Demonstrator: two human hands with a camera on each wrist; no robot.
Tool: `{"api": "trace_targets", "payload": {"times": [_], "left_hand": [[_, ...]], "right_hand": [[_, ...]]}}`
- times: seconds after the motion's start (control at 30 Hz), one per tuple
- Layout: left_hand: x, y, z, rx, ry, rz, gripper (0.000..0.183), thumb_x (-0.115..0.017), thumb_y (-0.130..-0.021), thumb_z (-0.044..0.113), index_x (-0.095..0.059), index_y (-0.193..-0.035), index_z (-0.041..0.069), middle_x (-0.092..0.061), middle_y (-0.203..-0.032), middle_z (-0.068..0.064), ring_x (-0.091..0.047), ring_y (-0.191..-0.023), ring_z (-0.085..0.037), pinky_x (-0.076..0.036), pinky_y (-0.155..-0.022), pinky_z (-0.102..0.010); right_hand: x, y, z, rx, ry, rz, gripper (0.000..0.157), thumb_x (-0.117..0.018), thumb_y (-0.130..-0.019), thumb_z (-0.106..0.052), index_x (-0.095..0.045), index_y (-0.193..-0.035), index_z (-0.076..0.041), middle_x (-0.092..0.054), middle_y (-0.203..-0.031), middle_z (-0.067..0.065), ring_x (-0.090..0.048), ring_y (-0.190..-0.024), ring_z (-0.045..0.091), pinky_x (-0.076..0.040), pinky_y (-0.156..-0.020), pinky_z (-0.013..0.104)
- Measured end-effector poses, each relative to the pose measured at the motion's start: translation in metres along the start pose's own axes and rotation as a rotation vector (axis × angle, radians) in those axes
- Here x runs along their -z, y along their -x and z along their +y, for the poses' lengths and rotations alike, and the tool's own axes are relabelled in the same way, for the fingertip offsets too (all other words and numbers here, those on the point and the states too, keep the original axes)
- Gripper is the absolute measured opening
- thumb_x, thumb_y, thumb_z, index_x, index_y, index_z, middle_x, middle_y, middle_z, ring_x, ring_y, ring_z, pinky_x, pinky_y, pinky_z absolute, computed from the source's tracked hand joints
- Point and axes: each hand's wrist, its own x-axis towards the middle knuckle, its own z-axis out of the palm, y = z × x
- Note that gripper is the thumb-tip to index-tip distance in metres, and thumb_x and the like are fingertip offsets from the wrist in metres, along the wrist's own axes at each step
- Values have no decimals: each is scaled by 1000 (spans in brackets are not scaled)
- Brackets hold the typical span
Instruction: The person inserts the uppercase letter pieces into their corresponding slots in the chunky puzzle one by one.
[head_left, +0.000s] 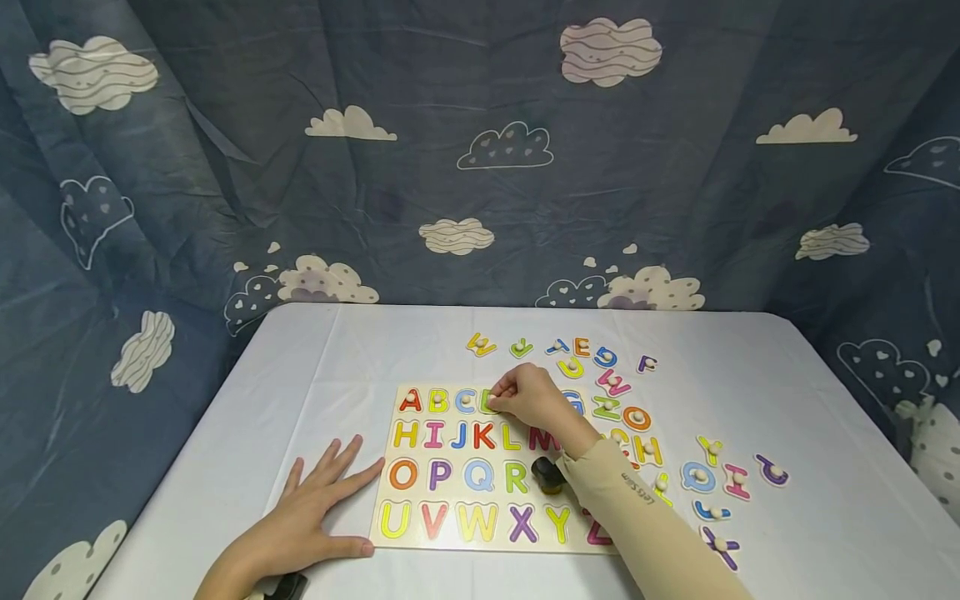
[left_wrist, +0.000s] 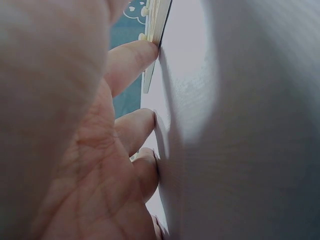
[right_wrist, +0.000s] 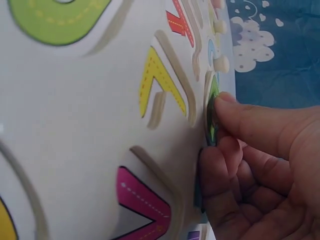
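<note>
A wooden alphabet puzzle board (head_left: 452,457) lies flat on the white-covered table, its letter recesses printed in colour. At the top row my right hand (head_left: 534,400) pinches a green letter piece (right_wrist: 212,107), likely the D, at its slot; fingers hide most of it in the head view. Beside it the knobbed pieces A (head_left: 410,401), B (head_left: 438,402) and C (head_left: 465,401) sit in their slots. My left hand (head_left: 311,504) rests spread on the table, with its thumb and index fingertips against the board's left edge.
Loose knobbed letters lie behind and right of the board, among them a yellow W (head_left: 481,344), an orange E (head_left: 581,347), an orange O (head_left: 637,418) and a purple X (head_left: 720,547). A dark cloud-patterned cloth (head_left: 420,192) hangs behind the table.
</note>
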Motion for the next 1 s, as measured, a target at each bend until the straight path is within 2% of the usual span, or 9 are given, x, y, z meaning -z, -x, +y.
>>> {"api": "trace_targets", "payload": {"times": [0.23, 0.63, 0.8, 1.0], "left_hand": [[1, -1, 0, 19, 4, -4, 103, -90, -67, 69, -52, -159, 41, -24, -180, -11, -7, -166, -52, 8, -122, -84], [-1, 0, -2, 5, 9, 0, 101, -90, -69, 68, -53, -159, 40, -25, -179, -13, -8, -165, -54, 7, -121, -85], [-1, -1, -3, 1, 9, -1, 101, -90, -69, 68, -53, -159, 40, -25, -179, -13, -8, -165, -54, 7, -121, -85], [0, -1, -2, 8, 9, -3, 101, -89, -69, 69, -52, -159, 42, -24, -180, -12, -7, -166, -53, 7, -121, -84]], "right_hand": [[0, 0, -1, 7, 21, -2, 9, -83, -94, -12, -79, -88, -7, -67, -74, 1, -56, -67, 11, -45, -62, 22], [2, 0, 0, 11, 14, -15, 10, -85, -92, -15, -79, -88, -9, -66, -73, 0, -55, -65, 11, -44, -60, 22], [16, -4, 10, -5, -7, -12, 15, -84, -93, -21, -77, -97, -8, -68, -78, 2, -58, -66, 13, -47, -59, 23], [51, -15, 33, -27, 28, 59, 19, -79, -98, -23, -77, -106, -5, -67, -83, 4, -58, -69, 14, -47, -61, 24]]}}
